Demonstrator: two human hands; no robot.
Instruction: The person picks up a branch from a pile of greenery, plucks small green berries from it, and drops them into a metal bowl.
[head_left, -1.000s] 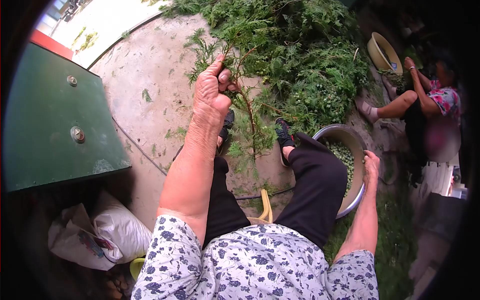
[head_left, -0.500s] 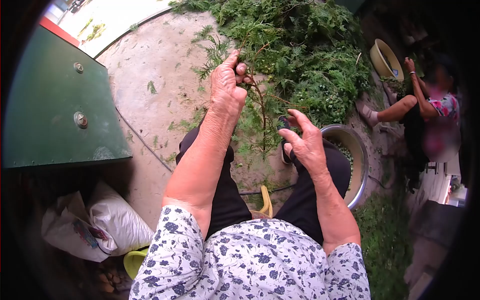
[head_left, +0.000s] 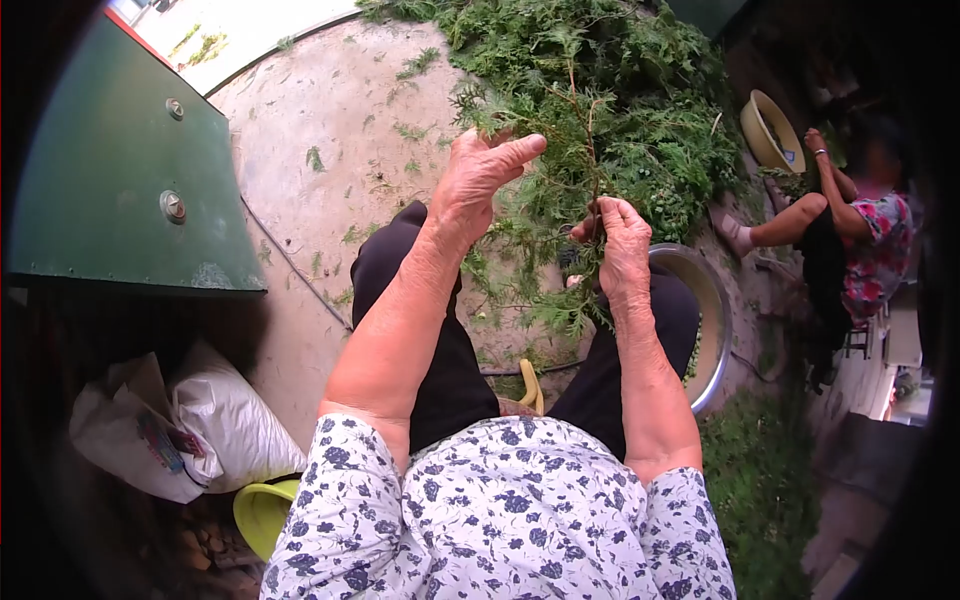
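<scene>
My right hand [head_left: 622,245] is closed on the brown stem of a leafy green branch [head_left: 592,140], which stands up from the fingers and also hangs below them. To the left, my left hand [head_left: 482,180] is open beside the branch's foliage, thumb stretched to the right; its other fingers are partly hidden. Beyond both hands lies a large heap of green branches [head_left: 660,150]. A metal basin [head_left: 712,300] with small green pieces inside stands right of my right forearm, partly hidden by my knee.
A green metal box [head_left: 130,190] stands at the left, above white sacks [head_left: 235,420] and a yellow-green basin [head_left: 262,515]. At the right, another person [head_left: 870,220] sits near a beige basin [head_left: 772,130]. A cable crosses the floor.
My right hand has moved up and closed on the branch's stem. My left hand has let go of the branch and opened. The branch has shifted to the right.
</scene>
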